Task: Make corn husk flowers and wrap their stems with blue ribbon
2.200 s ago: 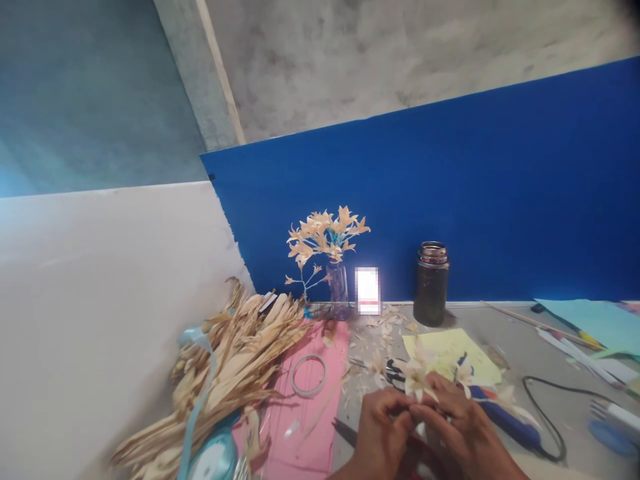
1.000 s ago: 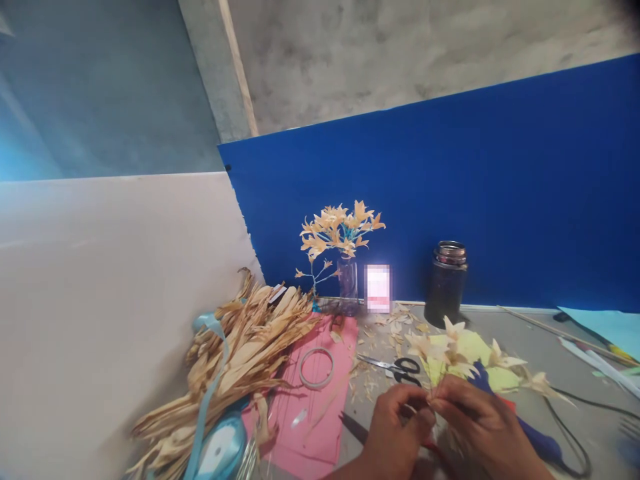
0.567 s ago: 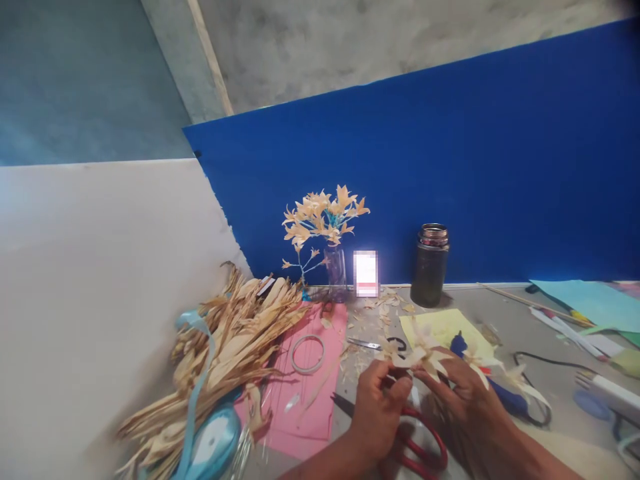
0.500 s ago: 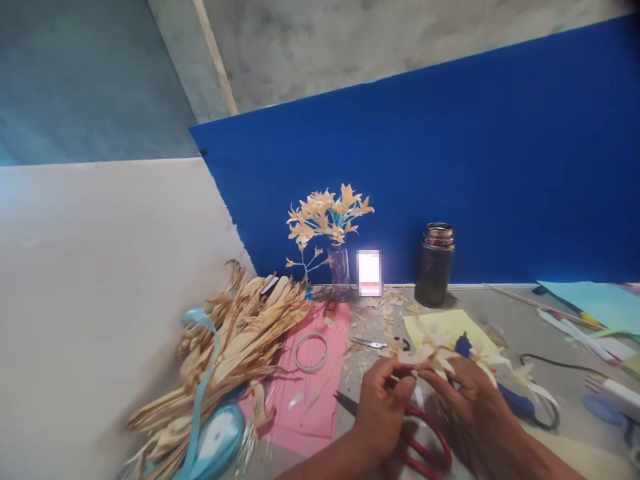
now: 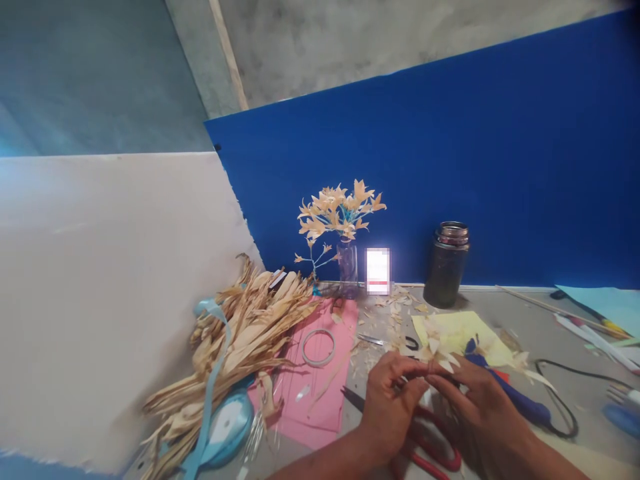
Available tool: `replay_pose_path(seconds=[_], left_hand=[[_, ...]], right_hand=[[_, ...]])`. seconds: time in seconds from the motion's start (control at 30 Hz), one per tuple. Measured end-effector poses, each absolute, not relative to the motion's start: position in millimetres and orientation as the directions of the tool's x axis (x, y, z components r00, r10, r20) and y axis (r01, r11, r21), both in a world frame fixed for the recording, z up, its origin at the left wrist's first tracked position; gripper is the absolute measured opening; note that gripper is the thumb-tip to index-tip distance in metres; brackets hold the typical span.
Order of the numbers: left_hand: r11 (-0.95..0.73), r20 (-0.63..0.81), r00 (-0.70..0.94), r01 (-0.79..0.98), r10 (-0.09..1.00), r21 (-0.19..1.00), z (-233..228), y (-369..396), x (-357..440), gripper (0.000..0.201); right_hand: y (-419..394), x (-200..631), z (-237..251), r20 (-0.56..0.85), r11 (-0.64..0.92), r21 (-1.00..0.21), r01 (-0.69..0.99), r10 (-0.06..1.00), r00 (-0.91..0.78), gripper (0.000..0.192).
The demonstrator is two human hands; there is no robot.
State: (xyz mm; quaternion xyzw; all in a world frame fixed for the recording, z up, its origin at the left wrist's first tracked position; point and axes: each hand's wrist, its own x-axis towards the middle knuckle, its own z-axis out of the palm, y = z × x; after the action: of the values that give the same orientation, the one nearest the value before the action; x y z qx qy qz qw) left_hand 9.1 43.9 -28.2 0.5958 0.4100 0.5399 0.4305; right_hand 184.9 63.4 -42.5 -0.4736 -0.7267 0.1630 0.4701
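Grey worktable [image 5: 505, 320] is running along a blue backboard [image 5: 475, 167], with a white board [image 5: 100, 280] leaning at the left and bare concrete wall [image 5: 400, 33] showing above. The surface is littered with husk scraps and trimmings.

Both hands are working near the front edge. The left hand [image 5: 387, 407] and right hand [image 5: 480, 407] are pinching together on a pale husk flower sprig [image 5: 437, 352], fingertips closed on its stem, and the sprig is sitting just above the table between them. Red-handled scissors [image 5: 435, 450] are lying under the hands.

A pile of dried corn husks [image 5: 240, 340] is spreading at the left, touching a pink sheet [image 5: 310, 400] with a tape ring [image 5: 318, 347] on it. A light blue ribbon spool [image 5: 225, 427] is sitting near the husks. Small black-handled scissors [image 5: 395, 342] are lying beside a yellow sheet [image 5: 465, 330]. A blue glue gun [image 5: 520, 403] is lying right of the hands, its black cord [image 5: 565, 400] looping beyond.

Far side: a glass vase of finished husk flowers [image 5: 343, 227], a blurred-out white card [image 5: 377, 271] and a dark jar [image 5: 447, 265] are standing against the backboard. No writing can be read anywhere; the card is pixelated.
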Motion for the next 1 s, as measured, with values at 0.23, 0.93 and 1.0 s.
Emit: replay_pose_path(seconds=[0.23,0.93,1.0], left_hand=[[-0.204,0.201,0.049,0.066,0.978,0.977,-27.8,44.9,6.7,0.024],[-0.181,0.173,0.065,0.152,0.983,0.972,-14.6,44.3,4.3,0.022],[-0.184,0.176,0.063,0.153,0.982,0.971,-13.8,44.4,4.4,0.022]], right_hand=[[65.6,178.0,-56.2,0.557,0.531,-0.55,0.645,0.808,-0.19,0.037],[60.2,174.5,-59.0,0.435,0.399,-0.641,0.656,0.893,-0.118,0.03],[60.8,174.6,-62.7,0.444,0.407,-0.65,0.642,0.889,-0.115,0.027]])
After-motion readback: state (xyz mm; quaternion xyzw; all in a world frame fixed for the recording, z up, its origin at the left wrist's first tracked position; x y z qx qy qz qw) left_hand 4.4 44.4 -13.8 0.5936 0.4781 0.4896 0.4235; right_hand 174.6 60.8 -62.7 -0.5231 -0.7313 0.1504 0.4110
